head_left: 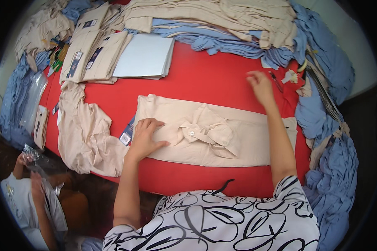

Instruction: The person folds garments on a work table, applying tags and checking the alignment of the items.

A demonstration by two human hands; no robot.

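A long beige garment [255, 142], folded into a band, lies across the red table in front of me. On its middle rests a bunched part with a buttoned strap [197, 134]. My left hand [147, 137] lies on the garment's left end, thumb and fingers spread. Beside that hand, a dark blue tag with a white label [125, 136] sticks out from under the garment. Beyond the garment's far edge on the right, my right hand [260, 87] is raised with loosely bent fingers and nothing visible in it. A small dark slim tool [275, 79] lies near it.
Folded, tagged beige garments [100, 58] and a stack of pale sheets [144, 56] sit at the far left. Beige [213, 14] and blue cloth piles [329, 54] line the far and right edges. A crumpled beige garment [86, 129] lies left. Another person [33, 196] handles clear plastic, lower left.
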